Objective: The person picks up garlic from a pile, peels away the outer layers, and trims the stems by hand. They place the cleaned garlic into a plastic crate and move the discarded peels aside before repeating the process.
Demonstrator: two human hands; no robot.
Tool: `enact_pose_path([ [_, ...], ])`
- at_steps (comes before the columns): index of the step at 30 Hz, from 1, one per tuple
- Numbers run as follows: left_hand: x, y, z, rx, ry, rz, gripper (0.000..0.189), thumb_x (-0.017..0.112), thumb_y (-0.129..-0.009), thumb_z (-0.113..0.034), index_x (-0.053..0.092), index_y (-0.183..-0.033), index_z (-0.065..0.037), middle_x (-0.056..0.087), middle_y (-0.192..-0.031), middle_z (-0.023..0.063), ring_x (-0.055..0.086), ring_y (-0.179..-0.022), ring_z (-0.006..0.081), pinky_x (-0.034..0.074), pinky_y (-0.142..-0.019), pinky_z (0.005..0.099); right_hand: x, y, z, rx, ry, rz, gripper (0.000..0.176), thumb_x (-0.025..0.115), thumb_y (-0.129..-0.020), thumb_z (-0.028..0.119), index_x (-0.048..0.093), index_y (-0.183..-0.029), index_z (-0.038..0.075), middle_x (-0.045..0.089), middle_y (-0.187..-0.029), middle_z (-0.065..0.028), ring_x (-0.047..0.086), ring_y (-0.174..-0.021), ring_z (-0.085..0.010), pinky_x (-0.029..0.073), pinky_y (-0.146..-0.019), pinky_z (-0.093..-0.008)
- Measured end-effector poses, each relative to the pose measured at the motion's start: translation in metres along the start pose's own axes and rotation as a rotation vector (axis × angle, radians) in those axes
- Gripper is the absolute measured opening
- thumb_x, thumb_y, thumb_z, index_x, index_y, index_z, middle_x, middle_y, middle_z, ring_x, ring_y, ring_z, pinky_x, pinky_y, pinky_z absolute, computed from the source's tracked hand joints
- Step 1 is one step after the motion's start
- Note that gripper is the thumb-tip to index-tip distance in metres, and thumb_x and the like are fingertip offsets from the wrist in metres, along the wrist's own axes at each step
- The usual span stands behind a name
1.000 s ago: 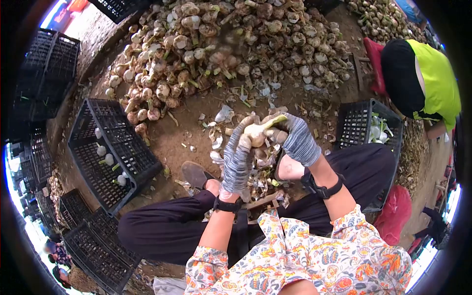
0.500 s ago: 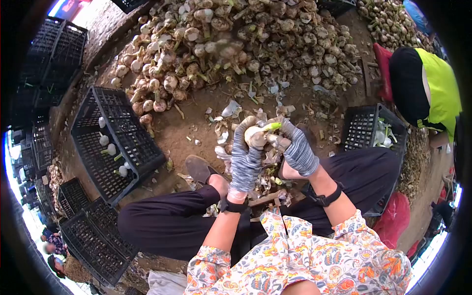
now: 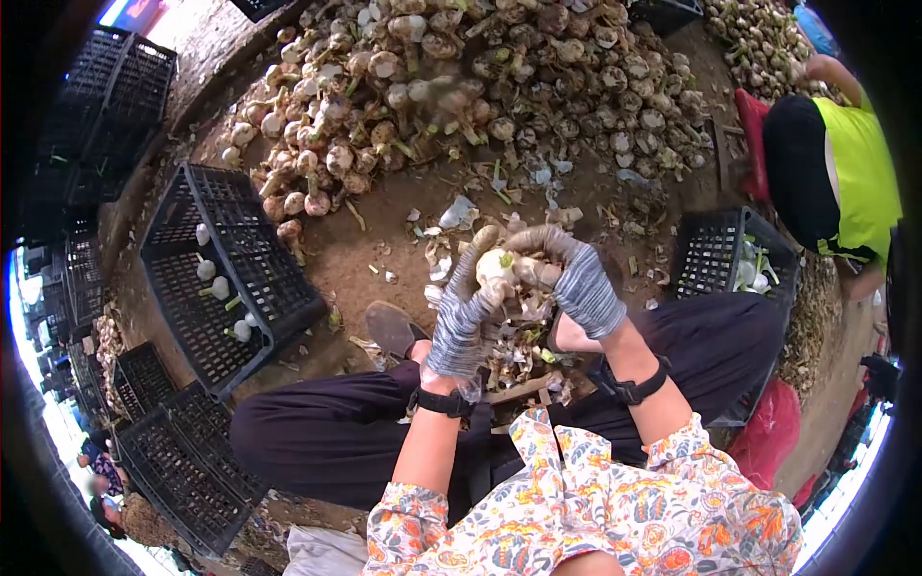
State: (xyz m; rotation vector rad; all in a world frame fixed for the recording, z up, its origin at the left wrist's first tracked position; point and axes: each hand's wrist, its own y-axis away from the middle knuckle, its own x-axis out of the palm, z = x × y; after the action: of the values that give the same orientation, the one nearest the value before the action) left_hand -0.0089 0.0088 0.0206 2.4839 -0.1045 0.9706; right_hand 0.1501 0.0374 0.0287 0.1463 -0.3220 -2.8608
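Note:
A pale, mostly peeled garlic bulb (image 3: 495,268) is held up over the littered floor between my knees, its green stem end facing up toward me. My left hand (image 3: 463,322), in a grey striped glove, wraps its fingers and thumb around the bulb from the left. From the other side, my gloved right hand (image 3: 579,283) presses curled fingers and thumb against it; the fingertips are partly hidden. Below the hands lie loose garlic skins (image 3: 523,350) and cut stem bits.
A big heap of unpeeled garlic (image 3: 432,86) lies ahead. At left stands a black crate (image 3: 250,259) with several white bulbs inside; another crate (image 3: 696,254) with peeled garlic is by my right knee. A co-worker in a yellow top (image 3: 860,173) sits at far right, near a red bag (image 3: 768,432).
The bulb has turned: its green stem pointed right before and now faces up. My left wrist has tilted, and my right fingers have shifted on the bulb. The co-worker's arm now shows raised.

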Motion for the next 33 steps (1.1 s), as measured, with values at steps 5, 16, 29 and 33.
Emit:
enact_pose_path([
  [5,-0.027,-0.001,0.005,0.123,-0.02,-0.078,0.062,0.07,-0.075,-0.031,0.042,-0.124,-0.006,0.054,-0.112,0.0094,0.059,-0.093,0.0189,0.053,-0.075,0.03,0.003,0.0,-0.003,0.006,-0.171,-0.099,0.013,0.056,-0.081,0.003,0.058,-0.094,0.004,0.061,-0.089,-0.0093,0.062,-0.078,-0.0144,0.054,-0.066,-0.0252],
  [16,-0.026,0.012,-0.011,0.159,-0.541,-0.151,0.03,0.046,-0.092,-0.024,0.054,-0.113,-0.002,0.059,-0.104,0.0083,0.055,-0.097,0.0165,0.044,-0.083,0.0291,0.027,-0.011,-0.008,-0.027,0.234,0.031,0.034,0.058,-0.083,0.028,0.056,-0.104,0.002,0.059,-0.094,-0.007,0.057,-0.083,-0.0153,0.047,-0.07,-0.026],
  [29,-0.04,0.011,0.008,0.039,-0.205,-0.216,0.042,0.051,-0.09,-0.028,0.049,-0.119,0.002,0.058,-0.106,0.0092,0.053,-0.097,0.0142,0.043,-0.086,0.0271,0.008,0.002,0.007,0.069,0.084,0.083,0.031,0.048,-0.09,0.027,0.061,-0.102,0.003,0.062,-0.099,-0.0069,0.056,-0.094,-0.0157,0.043,-0.083,-0.0304],
  [33,-0.038,0.009,0.003,0.063,-0.082,-0.068,0.062,0.069,-0.077,-0.027,0.042,-0.127,-0.001,0.053,-0.116,0.0105,0.056,-0.101,0.0188,0.048,-0.084,0.0292,0.019,0.004,0.01,0.104,-0.125,0.0,0.024,0.058,-0.085,0.02,0.06,-0.102,0.003,0.062,-0.094,-0.0068,0.057,-0.088,-0.016,0.046,-0.08,-0.0274],
])
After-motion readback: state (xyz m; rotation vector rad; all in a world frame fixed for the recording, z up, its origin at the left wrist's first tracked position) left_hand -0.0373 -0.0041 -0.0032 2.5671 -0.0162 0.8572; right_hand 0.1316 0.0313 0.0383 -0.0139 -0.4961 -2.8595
